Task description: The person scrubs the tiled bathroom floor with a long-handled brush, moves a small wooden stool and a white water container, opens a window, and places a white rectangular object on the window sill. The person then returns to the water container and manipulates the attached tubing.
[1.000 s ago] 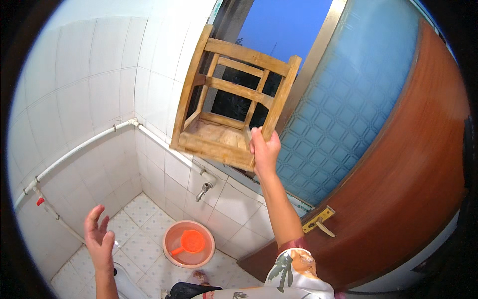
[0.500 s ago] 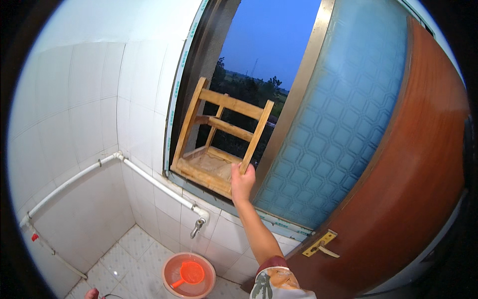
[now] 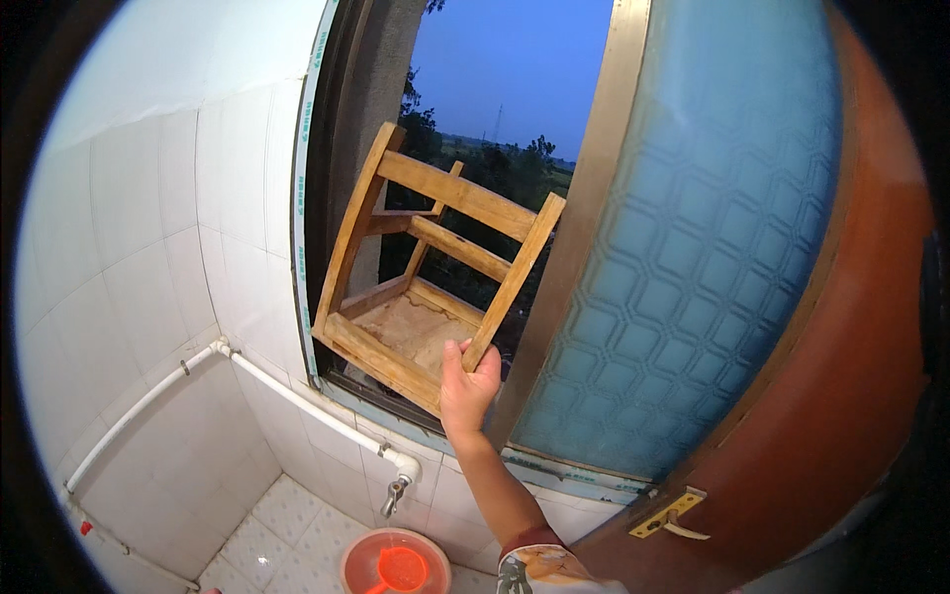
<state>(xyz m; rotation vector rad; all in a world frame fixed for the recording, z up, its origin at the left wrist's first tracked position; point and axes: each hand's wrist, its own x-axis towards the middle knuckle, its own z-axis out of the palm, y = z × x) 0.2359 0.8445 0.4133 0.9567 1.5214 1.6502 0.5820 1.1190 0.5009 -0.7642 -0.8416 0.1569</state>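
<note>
My right hand (image 3: pixel 469 388) is closed around one leg of a wooden stool (image 3: pixel 460 206), close to the seat. Turned upside down, the stool has its legs pointing up and the underside of its seat (image 3: pixel 408 325) showing, with a dark stain line on it. It stands tilted in the open part of the window, at the sill. Whether it rests on the sill or is held just off it, I cannot tell. My left hand does not clearly show; only a sliver of skin appears at the lower left edge, too small to make out.
A frosted blue pane (image 3: pixel 683 287) fills the window's right side, beside a brown door (image 3: pixel 782 475) with a handle (image 3: pixel 683 529). Below, a white pipe (image 3: pixel 297 393) leads to a tap (image 3: pixel 394 495) over a pink basin (image 3: pixel 353 569) holding an orange dipper (image 3: pixel 404 568).
The stool looks larger and nearer, its seat underside showing more. My right hand keeps its grip on the leg. The view has shifted, so the basin and tap sit lower.
</note>
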